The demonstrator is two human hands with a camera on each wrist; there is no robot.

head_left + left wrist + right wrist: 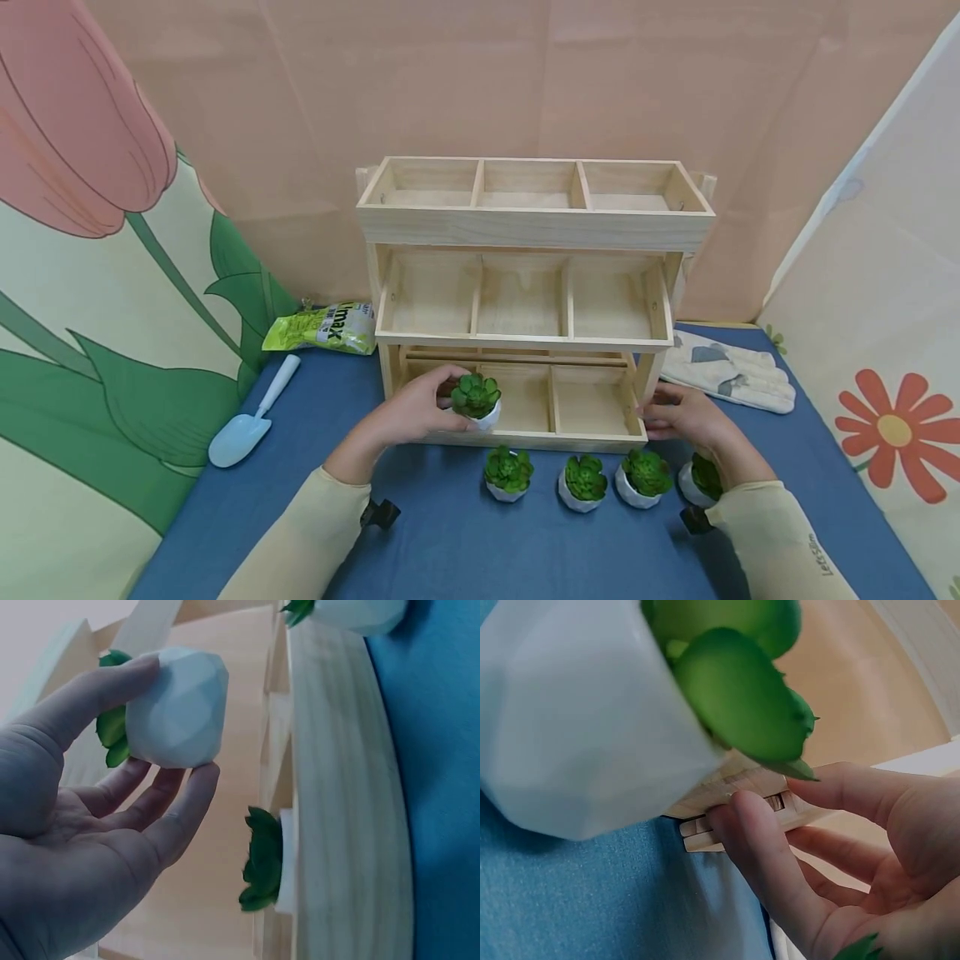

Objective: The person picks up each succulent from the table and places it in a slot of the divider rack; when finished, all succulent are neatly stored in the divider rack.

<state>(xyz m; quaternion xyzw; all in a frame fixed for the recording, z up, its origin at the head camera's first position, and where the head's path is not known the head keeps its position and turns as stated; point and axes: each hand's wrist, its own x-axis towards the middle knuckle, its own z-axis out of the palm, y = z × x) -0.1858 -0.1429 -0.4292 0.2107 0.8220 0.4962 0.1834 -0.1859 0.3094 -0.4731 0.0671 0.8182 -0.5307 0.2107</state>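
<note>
In the head view my left hand [420, 408] grips a small succulent [476, 396] in a white faceted pot, just above the bottom tier of a wooden three-tier planter shelf [536, 229]. The left wrist view shows thumb and fingertips around the white pot [180, 709], its leaves toward the palm. Another succulent [262, 859] sits in the bottom tier; in the head view the left hand hides it. My right hand [686, 412] holds the lower right end of the shelf, its fingers around the wooden corner [739, 784] in the right wrist view.
Potted succulents stand in front of the shelf: one [508, 473], a second [583, 482], a third [643, 477] and another [701, 481] by the right wrist. A blue trowel [243, 429] and green bag [326, 327] lie left; white gloves [727, 371] lie right.
</note>
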